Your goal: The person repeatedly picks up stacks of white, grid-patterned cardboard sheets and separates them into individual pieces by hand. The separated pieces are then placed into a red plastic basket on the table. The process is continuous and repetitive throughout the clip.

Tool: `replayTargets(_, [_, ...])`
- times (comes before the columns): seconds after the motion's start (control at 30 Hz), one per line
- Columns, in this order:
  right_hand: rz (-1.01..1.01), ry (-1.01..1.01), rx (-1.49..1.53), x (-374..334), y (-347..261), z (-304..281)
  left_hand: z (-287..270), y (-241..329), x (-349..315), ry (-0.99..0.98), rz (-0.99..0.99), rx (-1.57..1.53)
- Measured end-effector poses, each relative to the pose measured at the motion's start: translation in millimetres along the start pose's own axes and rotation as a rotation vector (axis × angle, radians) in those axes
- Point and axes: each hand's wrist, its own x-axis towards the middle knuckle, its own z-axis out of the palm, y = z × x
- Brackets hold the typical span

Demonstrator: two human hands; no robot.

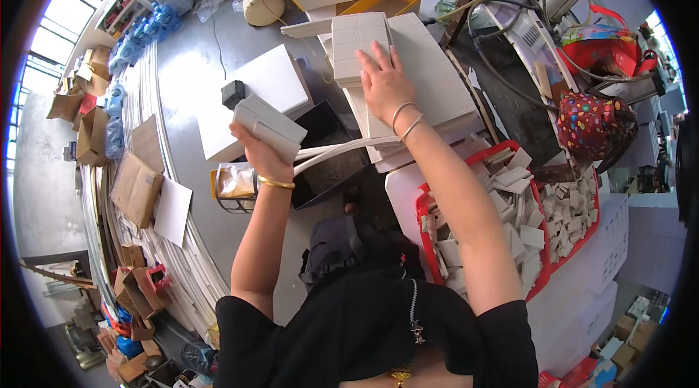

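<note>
One block (271, 123) in my curled left hand (261, 155); right hand (389, 89) spread flat on stack (360, 32), gripping nothing. Seemingly handling step; next likely needs steady grip.

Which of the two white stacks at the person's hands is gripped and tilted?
The white stack in the left hand. The other stack lies flat on a pale pile, under the right hand's spread fingers.

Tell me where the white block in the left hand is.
In the head view, the white block is left of centre, in the left hand, with the small black block near its upper end.
</note>
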Motion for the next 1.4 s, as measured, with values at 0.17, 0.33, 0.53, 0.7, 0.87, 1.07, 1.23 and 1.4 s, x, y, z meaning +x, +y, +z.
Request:
replayTargets(0.17, [0.008, -0.077, -0.088, 0.2, -3.9, -14.3, 9.9, 11.1, -27.8, -0.156, -0.104, -0.143])
replayTargets(0.33, [-0.029, 0.134, -0.019, -4.7, -0.4, -38.9, 39.2, -0.7, -48.5, -0.291, -0.213, -0.245])
replayTargets(0.53, [0.039, -0.134, 0.929, -100.2, -35.0, -129.8, 84.4, -27.2, -88.7, -0.382, -0.185, -0.196])
replayTargets(0.7, [0.153, 0.294, 0.563, -162.7, -1.4, -156.7, 128.1, -63.7, -158.2, -0.72, -0.328, -0.161])
replayTargets(0.87, [0.39, 0.25, 0.473, -251.8, 53.1, -212.6, 177.3, -104.7, -226.3, -0.98, -0.844, -0.13])
replayTargets(1.07, [0.53, 0.549, 0.297, -358.2, 136.6, -248.0, 230.7, -179.7, -350.7, -1.161, -0.839, 0.136])
replayTargets(1.23, [0.861, 0.788, 0.147, -457.3, 263.9, -290.6, 277.2, -260.4, -411.0, -1.284, -0.738, 0.358])
replayTargets(1.4, [1.203, 0.922, 0.09, -533.5, 414.9, -318.1, 307.9, -332.0, -435.7, -1.343, -0.756, 0.604])
